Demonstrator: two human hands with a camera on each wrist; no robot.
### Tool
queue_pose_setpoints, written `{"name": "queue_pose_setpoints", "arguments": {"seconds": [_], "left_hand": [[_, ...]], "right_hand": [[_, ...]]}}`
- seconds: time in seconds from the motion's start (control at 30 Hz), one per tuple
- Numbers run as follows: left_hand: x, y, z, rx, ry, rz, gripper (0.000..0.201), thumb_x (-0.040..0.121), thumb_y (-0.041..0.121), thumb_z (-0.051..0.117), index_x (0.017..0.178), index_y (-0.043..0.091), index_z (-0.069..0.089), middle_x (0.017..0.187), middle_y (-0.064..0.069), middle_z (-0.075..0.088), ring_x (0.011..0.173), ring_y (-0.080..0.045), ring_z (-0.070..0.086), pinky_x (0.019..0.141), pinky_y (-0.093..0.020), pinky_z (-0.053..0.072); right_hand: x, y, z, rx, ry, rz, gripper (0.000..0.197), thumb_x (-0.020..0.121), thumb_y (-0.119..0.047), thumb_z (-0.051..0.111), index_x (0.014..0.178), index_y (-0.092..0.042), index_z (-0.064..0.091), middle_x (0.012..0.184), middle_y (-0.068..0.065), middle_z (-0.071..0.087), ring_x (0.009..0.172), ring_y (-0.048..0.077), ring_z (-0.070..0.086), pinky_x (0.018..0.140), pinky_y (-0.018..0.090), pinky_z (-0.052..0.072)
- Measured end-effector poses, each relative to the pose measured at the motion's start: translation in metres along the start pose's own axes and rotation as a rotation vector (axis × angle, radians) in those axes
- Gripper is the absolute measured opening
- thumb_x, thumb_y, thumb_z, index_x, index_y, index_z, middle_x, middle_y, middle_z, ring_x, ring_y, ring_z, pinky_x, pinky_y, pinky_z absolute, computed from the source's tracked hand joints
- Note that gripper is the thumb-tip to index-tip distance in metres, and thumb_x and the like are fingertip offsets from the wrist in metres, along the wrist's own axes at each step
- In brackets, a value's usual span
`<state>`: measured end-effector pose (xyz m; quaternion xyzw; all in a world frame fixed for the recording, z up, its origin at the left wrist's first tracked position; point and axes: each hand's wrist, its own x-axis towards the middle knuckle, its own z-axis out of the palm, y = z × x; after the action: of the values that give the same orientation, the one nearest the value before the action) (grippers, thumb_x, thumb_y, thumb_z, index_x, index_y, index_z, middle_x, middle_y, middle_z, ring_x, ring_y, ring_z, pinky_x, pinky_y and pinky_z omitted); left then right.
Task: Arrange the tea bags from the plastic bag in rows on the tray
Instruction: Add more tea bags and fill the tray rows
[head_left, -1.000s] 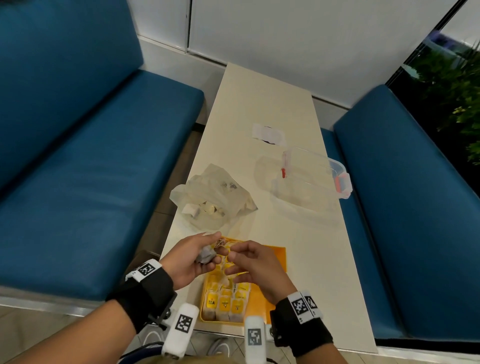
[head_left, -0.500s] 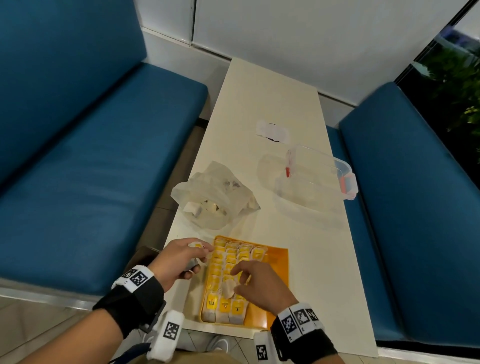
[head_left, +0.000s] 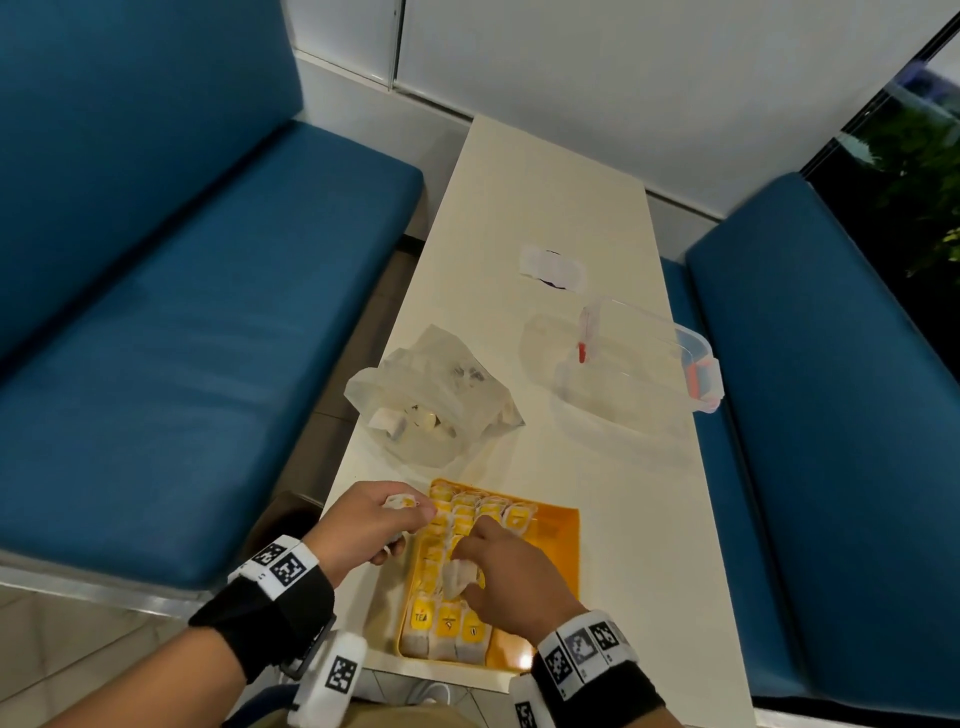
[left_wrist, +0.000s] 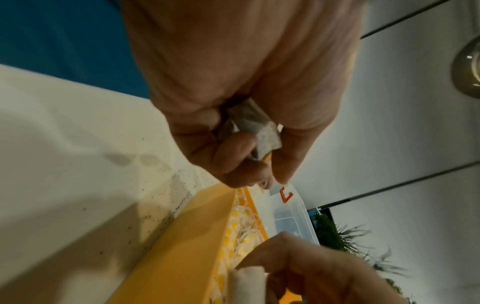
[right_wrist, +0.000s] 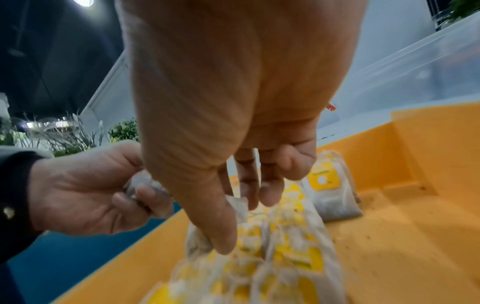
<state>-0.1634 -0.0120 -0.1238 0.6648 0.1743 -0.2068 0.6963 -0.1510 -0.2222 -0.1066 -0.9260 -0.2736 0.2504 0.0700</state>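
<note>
An orange tray (head_left: 553, 535) sits at the near end of the table, with rows of yellow-tagged tea bags (head_left: 447, 626) filling its left side. My right hand (head_left: 470, 569) is low over those rows and pinches a white tea bag (head_left: 457, 578) between thumb and fingers; the same tea bag (right_wrist: 237, 203) shows in the right wrist view. My left hand (head_left: 410, 514) hovers by the tray's far left corner and grips a tea bag (head_left: 400, 503), which is folded in its fingers (left_wrist: 255, 131). The crumpled plastic bag (head_left: 431, 395), with tea bags inside, lies beyond the tray.
A clear plastic container (head_left: 639, 364) with red clips stands to the right of the bag. A white paper slip (head_left: 553, 267) lies further up the narrow table. Blue benches (head_left: 182, 338) flank both sides. The tray's right part (right_wrist: 389, 205) is bare.
Both hands parted and came down from above the tray. The right carried a tea bag onto the rows; the left shifted to the tray's far left corner, still gripping its bag.
</note>
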Motion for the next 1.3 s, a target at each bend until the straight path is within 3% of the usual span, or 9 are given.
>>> {"name": "queue_pose_setpoints", "arguments": {"seconds": [0.13, 0.23, 0.3, 0.53, 0.67, 0.83, 0.93, 1.13, 1.3], "left_hand": [[-0.005, 0.013, 0.006, 0.226, -0.077, 0.239, 0.014, 0.078, 0.023, 0.086, 0.090, 0.025, 0.080, 0.080, 0.007, 0.074, 0.062, -0.003, 0.064, 0.056, -0.019, 0.049], [-0.002, 0.013, 0.011, 0.459, -0.160, 0.383, 0.034, 0.065, 0.038, 0.093, 0.096, 0.037, 0.078, 0.096, 0.016, 0.071, 0.092, -0.001, 0.067, 0.080, -0.015, 0.052], [0.002, 0.011, 0.016, 0.593, -0.167, 0.443, 0.043, 0.062, 0.045, 0.093, 0.102, 0.037, 0.076, 0.098, 0.018, 0.065, 0.095, 0.001, 0.062, 0.083, -0.014, 0.049], [0.015, -0.003, 0.031, 0.713, -0.042, 0.683, 0.019, 0.081, 0.045, 0.075, 0.096, 0.035, 0.076, 0.084, 0.022, 0.053, 0.078, 0.003, 0.058, 0.068, -0.015, 0.046], [0.016, 0.003, 0.033, 0.508, -0.029, 0.563, 0.013, 0.081, 0.031, 0.081, 0.079, 0.040, 0.072, 0.083, 0.016, 0.067, 0.081, -0.001, 0.066, 0.072, -0.015, 0.048], [0.013, 0.019, 0.034, 0.278, -0.115, 0.364, 0.010, 0.084, 0.016, 0.079, 0.086, 0.025, 0.080, 0.081, 0.008, 0.072, 0.058, -0.003, 0.062, 0.058, -0.021, 0.049], [0.010, 0.024, 0.033, 0.264, -0.149, 0.348, 0.011, 0.080, 0.031, 0.085, 0.090, 0.027, 0.082, 0.089, 0.010, 0.075, 0.067, -0.001, 0.066, 0.059, -0.016, 0.048], [0.013, 0.024, 0.033, 0.239, -0.088, 0.334, 0.003, 0.083, 0.020, 0.082, 0.084, 0.023, 0.081, 0.084, 0.003, 0.074, 0.058, -0.006, 0.061, 0.055, -0.024, 0.050], [0.013, 0.026, 0.032, 0.233, -0.108, 0.320, 0.008, 0.083, 0.022, 0.082, 0.090, 0.024, 0.080, 0.086, 0.003, 0.075, 0.058, -0.006, 0.062, 0.055, -0.023, 0.050]], "right_hand": [[-0.001, -0.001, -0.020, 0.207, 0.027, 0.084, 0.036, 0.085, -0.024, 0.059, 0.121, -0.024, 0.065, 0.116, -0.002, 0.061, 0.107, 0.017, 0.059, 0.083, 0.031, 0.048], [0.001, 0.002, -0.033, 0.435, 0.055, 0.162, 0.012, 0.079, -0.022, 0.064, 0.089, -0.022, 0.072, 0.082, -0.003, 0.068, 0.076, 0.012, 0.061, 0.071, 0.039, 0.050], [0.000, 0.005, -0.040, 0.555, 0.055, 0.208, 0.008, 0.077, -0.019, 0.071, 0.072, -0.025, 0.069, 0.062, -0.005, 0.060, 0.059, 0.009, 0.055, 0.061, 0.037, 0.047], [-0.007, 0.015, -0.048, 1.008, 0.036, 0.329, 0.042, 0.082, -0.005, 0.076, 0.122, 0.000, 0.062, 0.060, 0.008, 0.063, 0.053, 0.018, 0.057, 0.056, 0.029, 0.047], [-0.012, 0.015, -0.053, 1.167, 0.099, 0.237, 0.056, 0.077, -0.004, 0.078, 0.129, -0.014, 0.060, 0.074, 0.010, 0.055, 0.059, 0.018, 0.059, 0.054, 0.029, 0.046], [-0.013, 0.019, -0.052, 1.148, 0.338, 0.206, 0.006, 0.085, -0.003, 0.073, 0.089, -0.007, 0.075, 0.059, -0.010, 0.056, 0.051, 0.010, 0.044, 0.047, 0.018, 0.034], [-0.012, 0.019, -0.053, 1.139, 0.396, 0.207, 0.005, 0.084, -0.005, 0.075, 0.087, -0.002, 0.073, 0.052, -0.014, 0.057, 0.046, 0.000, 0.046, 0.048, 0.015, 0.035], [-0.011, 0.013, -0.057, 1.223, 0.389, 0.209, 0.005, 0.085, -0.001, 0.072, 0.090, 0.001, 0.071, 0.066, 0.006, 0.061, 0.054, 0.016, 0.053, 0.048, 0.026, 0.036], [-0.009, 0.012, -0.055, 1.242, 0.398, 0.223, 0.008, 0.087, 0.000, 0.070, 0.090, 0.007, 0.068, 0.063, 0.015, 0.061, 0.049, 0.015, 0.053, 0.046, 0.025, 0.036]]}}
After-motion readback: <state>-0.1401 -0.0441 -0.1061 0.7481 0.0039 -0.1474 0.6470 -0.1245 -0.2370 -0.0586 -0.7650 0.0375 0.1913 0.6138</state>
